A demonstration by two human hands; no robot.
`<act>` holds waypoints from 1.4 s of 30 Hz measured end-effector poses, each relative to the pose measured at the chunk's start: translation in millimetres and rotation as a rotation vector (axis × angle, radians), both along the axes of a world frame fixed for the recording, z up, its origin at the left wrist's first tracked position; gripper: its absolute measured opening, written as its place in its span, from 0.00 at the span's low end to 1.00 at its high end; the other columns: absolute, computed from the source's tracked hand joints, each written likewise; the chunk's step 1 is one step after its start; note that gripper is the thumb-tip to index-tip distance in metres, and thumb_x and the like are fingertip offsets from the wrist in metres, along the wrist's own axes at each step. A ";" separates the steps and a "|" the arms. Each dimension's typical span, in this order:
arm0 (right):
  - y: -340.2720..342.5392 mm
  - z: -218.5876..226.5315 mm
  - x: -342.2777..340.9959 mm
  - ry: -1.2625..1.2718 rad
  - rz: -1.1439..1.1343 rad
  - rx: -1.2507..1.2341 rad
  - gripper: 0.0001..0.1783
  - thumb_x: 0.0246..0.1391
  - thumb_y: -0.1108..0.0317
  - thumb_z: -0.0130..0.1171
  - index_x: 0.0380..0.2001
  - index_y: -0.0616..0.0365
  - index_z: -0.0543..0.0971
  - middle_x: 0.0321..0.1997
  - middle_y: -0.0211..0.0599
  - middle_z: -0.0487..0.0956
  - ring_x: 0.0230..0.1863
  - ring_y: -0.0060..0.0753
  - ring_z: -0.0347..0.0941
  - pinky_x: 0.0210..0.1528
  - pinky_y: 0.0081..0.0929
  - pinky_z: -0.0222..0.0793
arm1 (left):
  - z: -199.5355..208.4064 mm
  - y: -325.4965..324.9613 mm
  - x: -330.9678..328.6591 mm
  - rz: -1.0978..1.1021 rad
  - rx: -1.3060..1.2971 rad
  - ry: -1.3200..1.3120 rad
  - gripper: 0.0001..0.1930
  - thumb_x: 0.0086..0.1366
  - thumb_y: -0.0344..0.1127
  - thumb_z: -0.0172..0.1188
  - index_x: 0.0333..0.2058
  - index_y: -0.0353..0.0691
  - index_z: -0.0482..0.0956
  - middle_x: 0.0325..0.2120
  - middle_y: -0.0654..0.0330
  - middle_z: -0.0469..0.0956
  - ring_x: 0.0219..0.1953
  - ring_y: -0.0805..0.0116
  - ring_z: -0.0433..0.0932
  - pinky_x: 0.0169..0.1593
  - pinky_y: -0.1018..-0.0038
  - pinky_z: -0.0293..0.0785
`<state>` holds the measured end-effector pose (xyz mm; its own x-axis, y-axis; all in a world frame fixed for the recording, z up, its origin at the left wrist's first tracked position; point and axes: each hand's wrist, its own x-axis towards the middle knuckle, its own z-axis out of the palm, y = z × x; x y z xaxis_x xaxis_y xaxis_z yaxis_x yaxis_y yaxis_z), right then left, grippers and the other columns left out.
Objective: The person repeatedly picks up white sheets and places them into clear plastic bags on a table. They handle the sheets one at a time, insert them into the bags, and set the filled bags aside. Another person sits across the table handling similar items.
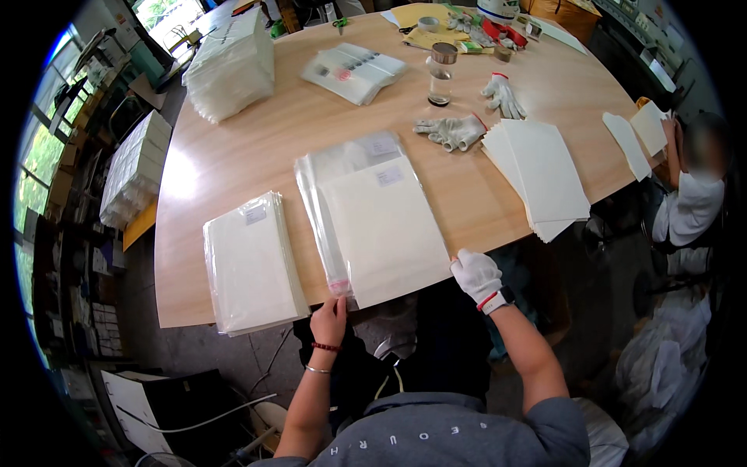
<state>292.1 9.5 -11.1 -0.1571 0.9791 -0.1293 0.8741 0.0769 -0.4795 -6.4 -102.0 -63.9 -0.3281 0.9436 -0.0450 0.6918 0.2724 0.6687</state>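
Observation:
A clear plastic bag with a white sheet pack (381,226) inside lies at the near edge of the round wooden table (233,156). My bare left hand (330,320) pinches the bag's near left corner by its open flap. My right hand (475,275), in a white glove, grips the pack's near right corner. Left of it lies a stack of bagged white sheets (250,263). To the right rests a fanned pile of loose white sheets (538,173).
A pair of white gloves (467,117), a glass jar (441,74), a flat bundle of bags (354,71) and a tall bag stack (231,64) lie farther back. Tape and clutter sit at the far edge. Another person (692,202) sits at right.

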 end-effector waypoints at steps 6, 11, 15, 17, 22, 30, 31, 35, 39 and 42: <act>-18.1 -3.2 -0.4 0.821 -0.221 -0.379 0.15 0.54 0.62 0.53 0.19 0.61 0.70 0.18 0.31 0.73 0.17 0.18 0.68 0.20 0.17 0.65 | 8.8 -7.9 22.2 0.267 -0.182 -1.315 0.14 0.63 0.42 0.53 0.42 0.39 0.70 0.34 0.62 0.76 0.33 0.71 0.79 0.26 0.82 0.69; -46.0 -18.4 -36.9 0.851 -0.241 -0.327 0.09 0.55 0.68 0.49 0.30 0.63 0.74 0.20 0.29 0.73 0.18 0.17 0.68 0.21 0.16 0.67 | 49.0 -17.8 -13.3 0.000 0.032 -0.901 0.07 0.61 0.33 0.55 0.34 0.35 0.72 0.23 0.61 0.76 0.26 0.76 0.77 0.26 0.83 0.68; -52.9 -14.0 -129.0 0.922 0.011 -0.294 0.07 0.54 0.70 0.48 0.30 0.61 0.73 0.22 0.34 0.74 0.20 0.24 0.72 0.23 0.22 0.69 | 73.4 -54.6 -103.1 0.047 0.278 -0.719 0.02 0.61 0.28 0.54 0.32 0.36 0.73 0.23 0.63 0.75 0.26 0.75 0.76 0.29 0.81 0.70; -50.2 -6.4 -184.6 0.878 0.208 -0.257 0.08 0.53 0.67 0.48 0.29 0.61 0.74 0.22 0.41 0.75 0.23 0.33 0.74 0.25 0.27 0.70 | 74.5 -69.3 -161.9 0.187 0.411 -0.591 0.02 0.60 0.27 0.54 0.31 0.37 0.74 0.25 0.66 0.75 0.28 0.79 0.72 0.33 0.83 0.67; -52.3 6.3 -263.7 0.533 0.444 -0.344 0.18 0.54 0.56 0.46 0.27 0.61 0.75 0.21 0.44 0.76 0.22 0.35 0.75 0.28 0.33 0.68 | 52.7 -85.6 -237.7 0.253 -0.041 0.529 0.15 0.52 0.33 0.61 0.38 0.35 0.74 0.49 0.50 0.68 0.51 0.56 0.66 0.51 0.65 0.63; -58.2 7.6 -233.5 0.491 0.478 -0.156 0.14 0.52 0.58 0.51 0.28 0.59 0.75 0.25 0.50 0.75 0.29 0.52 0.73 0.31 0.39 0.68 | 31.0 -25.9 -171.6 -0.032 -0.010 0.533 0.30 0.59 0.45 0.51 0.60 0.49 0.56 0.64 0.54 0.45 0.65 0.49 0.42 0.59 0.41 0.42; -53.7 8.7 -212.3 0.541 0.505 -0.084 0.12 0.51 0.60 0.53 0.27 0.59 0.75 0.23 0.48 0.75 0.26 0.48 0.73 0.29 0.36 0.68 | 30.1 -22.0 -168.2 -0.016 -0.174 0.531 0.30 0.61 0.50 0.47 0.61 0.50 0.55 0.65 0.57 0.43 0.66 0.50 0.39 0.60 0.41 0.38; -22.7 11.9 -81.0 0.623 0.384 0.083 0.05 0.49 0.69 0.54 0.26 0.58 0.75 0.17 0.33 0.74 0.19 0.24 0.73 0.23 0.22 0.67 | 21.7 -19.7 -166.8 0.054 -0.171 0.579 0.30 0.61 0.50 0.47 0.60 0.47 0.56 0.64 0.56 0.45 0.66 0.51 0.40 0.60 0.41 0.39; 16.2 19.4 60.3 -0.115 -0.113 0.486 0.07 0.49 0.64 0.53 0.29 0.56 0.73 0.24 0.44 0.72 0.29 0.50 0.70 0.30 0.41 0.66 | 15.9 -25.0 -169.8 0.059 -0.120 0.581 0.30 0.61 0.48 0.48 0.60 0.46 0.57 0.64 0.55 0.46 0.66 0.51 0.40 0.59 0.41 0.39; 40.0 22.6 115.0 -0.319 -0.314 0.509 0.13 0.42 0.65 0.57 0.34 0.54 0.72 0.33 0.46 0.71 0.34 0.49 0.70 0.36 0.42 0.67 | 18.7 -25.2 -168.4 0.079 -0.104 0.572 0.30 0.60 0.48 0.49 0.60 0.44 0.56 0.64 0.54 0.45 0.66 0.51 0.40 0.59 0.41 0.39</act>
<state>407.1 49.6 11.5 0.1138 0.9232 0.3671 0.9847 -0.0557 -0.1653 -174.8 -127.2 -45.2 -0.3970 0.9152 0.0690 0.9097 0.3824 0.1619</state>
